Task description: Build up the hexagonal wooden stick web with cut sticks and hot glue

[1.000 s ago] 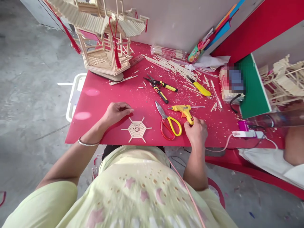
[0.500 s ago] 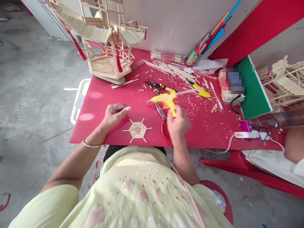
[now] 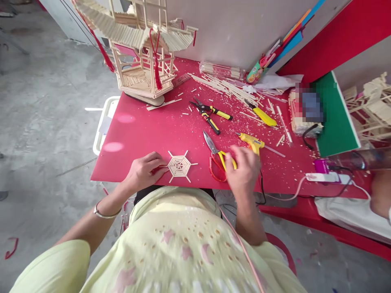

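Note:
A flat hexagonal web of thin wooden sticks (image 3: 179, 166), with spokes poking out, lies near the front edge of the table. My left hand (image 3: 146, 171) is closed, thumb and fingers pinching its left spoke. My right hand (image 3: 244, 169) is open, fingers loosely apart and slightly blurred, over the handles of the scissors (image 3: 210, 141). Just beyond it the yellow glue gun (image 3: 251, 141) rests on the table, a clear glue stick jutting from its back. Behind the scissors lie black-and-yellow pliers (image 3: 210, 114).
A stick-built pavilion model (image 3: 146, 77) with red tassels stands at the back left of the red table (image 3: 146, 130). Loose sticks (image 3: 226, 87), scraps and a yellow utility knife (image 3: 264, 116) lie behind. A power strip (image 3: 324, 178) sits right, near another person's arm (image 3: 380, 191).
My right hand has let go of the glue gun, now lying farther right, and moved toward the scissors' handles. My left hand has come down to the stick web's left spoke.

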{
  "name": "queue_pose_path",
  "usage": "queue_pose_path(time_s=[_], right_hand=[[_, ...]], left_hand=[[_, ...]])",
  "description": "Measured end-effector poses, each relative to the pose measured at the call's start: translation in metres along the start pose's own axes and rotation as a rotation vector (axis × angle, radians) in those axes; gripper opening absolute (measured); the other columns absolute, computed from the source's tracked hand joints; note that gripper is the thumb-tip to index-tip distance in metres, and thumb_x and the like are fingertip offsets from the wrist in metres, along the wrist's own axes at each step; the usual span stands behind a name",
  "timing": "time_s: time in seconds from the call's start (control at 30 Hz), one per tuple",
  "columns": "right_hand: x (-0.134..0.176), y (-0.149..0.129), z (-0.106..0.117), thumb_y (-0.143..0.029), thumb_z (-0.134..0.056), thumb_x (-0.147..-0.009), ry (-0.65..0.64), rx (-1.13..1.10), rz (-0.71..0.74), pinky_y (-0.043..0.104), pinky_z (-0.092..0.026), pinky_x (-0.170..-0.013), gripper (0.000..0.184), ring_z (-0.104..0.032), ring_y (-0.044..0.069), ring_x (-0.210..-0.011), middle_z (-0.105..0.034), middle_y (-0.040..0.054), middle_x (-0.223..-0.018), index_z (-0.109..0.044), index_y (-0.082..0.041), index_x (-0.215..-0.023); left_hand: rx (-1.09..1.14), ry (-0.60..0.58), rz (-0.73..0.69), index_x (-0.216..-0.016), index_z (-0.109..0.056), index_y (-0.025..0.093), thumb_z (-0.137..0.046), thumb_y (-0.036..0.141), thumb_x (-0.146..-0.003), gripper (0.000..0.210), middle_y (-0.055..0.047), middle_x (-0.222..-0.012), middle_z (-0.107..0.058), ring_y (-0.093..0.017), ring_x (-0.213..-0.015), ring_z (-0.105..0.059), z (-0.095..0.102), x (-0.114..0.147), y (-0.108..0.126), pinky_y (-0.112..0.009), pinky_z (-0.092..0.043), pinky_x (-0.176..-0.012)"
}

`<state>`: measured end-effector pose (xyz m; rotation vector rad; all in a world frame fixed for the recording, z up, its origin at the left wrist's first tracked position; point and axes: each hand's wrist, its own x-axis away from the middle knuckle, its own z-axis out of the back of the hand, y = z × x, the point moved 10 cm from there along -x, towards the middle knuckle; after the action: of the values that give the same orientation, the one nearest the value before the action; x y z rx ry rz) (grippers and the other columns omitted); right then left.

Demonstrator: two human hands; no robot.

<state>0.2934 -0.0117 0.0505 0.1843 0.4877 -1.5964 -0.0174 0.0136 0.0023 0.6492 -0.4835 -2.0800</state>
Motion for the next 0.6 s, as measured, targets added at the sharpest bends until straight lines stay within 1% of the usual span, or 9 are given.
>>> queue_pose_path(time_s=[0.03, 0.07, 0.13, 0.3, 0.37, 0.43, 0.5, 0.57, 0.6], right_hand=[[0.006, -0.024, -0.008, -0.038, -0.049, -0.105, -0.085, -0.033, 0.090, 0.042, -0.041, -0.105, 0.035, -0.059, 0.028, -0.118, -0.067, 0.0144, -0.127, -0.070, -0.024, -0.129], [0.012, -0.036, -0.017, -0.039, -0.050, -0.105, -0.167, -0.031, 0.108, 0.043, -0.042, -0.103, 0.036, -0.058, 0.030, -0.120, -0.066, 0.0141, -0.130, -0.068, -0.025, -0.133], [0.022, -0.040, -0.029, -0.038, -0.049, -0.105, -0.226, -0.031, 0.068, 0.043, -0.044, -0.099, 0.038, -0.058, 0.031, -0.119, -0.063, 0.0150, -0.132, -0.066, -0.024, -0.136], [0.020, 0.010, -0.043, -0.033, -0.047, -0.105, -0.176, 0.012, -0.064, 0.043, -0.045, -0.097, 0.042, -0.056, 0.031, -0.117, -0.063, 0.0168, -0.130, -0.063, -0.020, -0.142], [0.012, 0.028, -0.043, -0.030, -0.049, -0.104, -0.170, 0.063, -0.103, 0.043, -0.045, -0.093, 0.042, -0.055, 0.032, -0.116, -0.065, 0.0167, -0.128, -0.063, -0.020, -0.142], [0.003, 0.032, -0.036, -0.026, -0.050, -0.103, -0.127, 0.104, -0.150, 0.045, -0.043, -0.092, 0.039, -0.055, 0.032, -0.115, -0.065, 0.0169, -0.127, -0.066, -0.021, -0.138], [-0.007, 0.016, -0.025, -0.025, -0.050, -0.103, -0.047, 0.079, -0.131, 0.047, -0.042, -0.096, 0.035, -0.055, 0.033, -0.117, -0.065, 0.0163, -0.129, -0.069, -0.021, -0.133], [-0.017, -0.020, -0.025, -0.023, -0.050, -0.104, -0.032, -0.027, 0.003, 0.046, -0.040, -0.101, 0.033, -0.056, 0.030, -0.119, -0.066, 0.0132, -0.130, -0.070, -0.024, -0.130], [-0.021, -0.041, -0.031, -0.022, -0.050, -0.105, -0.071, -0.095, 0.095, 0.045, -0.041, -0.102, 0.032, -0.057, 0.028, -0.117, -0.068, 0.0113, -0.128, -0.071, -0.025, -0.129]], left_hand=[[-0.007, 0.002, 0.011, -0.103, -0.079, 0.024, -0.062, 0.038, -0.097, 0.023, -0.009, -0.101, -0.074, -0.018, -0.084, -0.071, 0.000, 0.000, -0.002, -0.026, -0.055, -0.073], [-0.016, 0.001, 0.018, -0.104, -0.078, 0.023, -0.061, 0.037, -0.098, 0.023, -0.009, -0.101, -0.074, -0.018, -0.084, -0.071, 0.000, 0.000, -0.004, -0.026, -0.055, -0.074], [-0.033, -0.015, 0.017, -0.101, -0.078, 0.023, -0.058, 0.035, -0.100, 0.024, -0.009, -0.100, -0.074, -0.017, -0.084, -0.071, -0.002, -0.001, -0.005, -0.027, -0.055, -0.075], [-0.098, -0.039, 0.019, -0.096, -0.078, 0.021, -0.052, 0.034, -0.102, 0.030, -0.008, -0.096, -0.074, -0.018, -0.083, -0.070, -0.006, -0.010, -0.009, -0.027, -0.052, -0.072], [-0.128, -0.035, 0.018, -0.097, -0.078, 0.020, -0.049, 0.035, -0.103, 0.032, -0.009, -0.098, -0.075, -0.018, -0.085, -0.070, -0.005, -0.019, -0.011, -0.026, -0.052, -0.072], [-0.148, -0.040, 0.005, -0.098, -0.077, 0.020, -0.048, 0.035, -0.104, 0.033, -0.009, -0.099, -0.074, -0.018, -0.086, -0.070, -0.005, -0.030, -0.013, -0.026, -0.052, -0.072], [-0.157, -0.056, -0.016, -0.098, -0.077, 0.020, -0.048, 0.035, -0.104, 0.033, -0.009, -0.098, -0.074, -0.018, -0.085, -0.070, -0.006, -0.043, -0.014, -0.026, -0.051, -0.071], [-0.152, -0.070, -0.045, -0.096, -0.076, 0.019, -0.048, 0.035, -0.103, 0.033, -0.008, -0.097, -0.073, -0.018, -0.083, -0.070, -0.008, -0.055, -0.015, -0.026, -0.051, -0.070], [-0.148, -0.070, -0.058, -0.095, -0.076, 0.019, -0.048, 0.035, -0.103, 0.033, -0.008, -0.096, -0.072, -0.018, -0.082, -0.069, -0.008, -0.060, -0.016, -0.026, -0.051, -0.069]])
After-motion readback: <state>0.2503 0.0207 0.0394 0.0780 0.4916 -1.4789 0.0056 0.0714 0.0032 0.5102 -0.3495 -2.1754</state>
